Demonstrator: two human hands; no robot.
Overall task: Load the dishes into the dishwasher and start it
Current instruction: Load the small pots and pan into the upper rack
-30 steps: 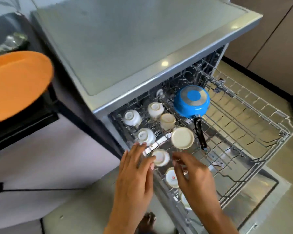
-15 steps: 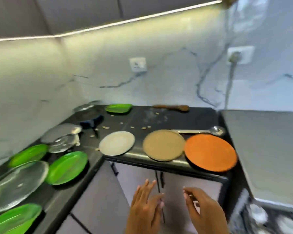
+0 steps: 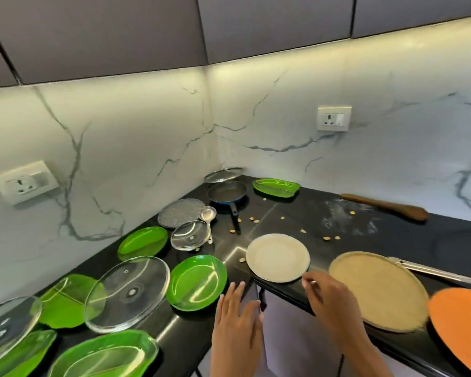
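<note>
Dishes lie on a black L-shaped counter (image 3: 280, 221). A white plate (image 3: 277, 257) sits near its front edge, with a tan plate (image 3: 375, 292) and an orange plate (image 3: 462, 325) to the right. A round green plate (image 3: 196, 281) lies left of the white one. My left hand (image 3: 238, 319) hovers with straight fingers just below the counter edge, beside the green plate. My right hand (image 3: 326, 297) has loosely bent fingers at the white plate's front rim and holds nothing. The dishwasher is out of view.
Several green plates and trays (image 3: 143, 242), glass lids (image 3: 127, 293) and a steel ladle (image 3: 208, 216) crowd the left counter. A blue pan (image 3: 227, 193) stands at the back corner, a wooden rolling pin (image 3: 386, 206) at the back right. Small crumbs are scattered mid-counter.
My view has swung from the open dishwasher rack with cups up to the counter. Both hands left the rack and now reach toward the plates at the counter edge.
</note>
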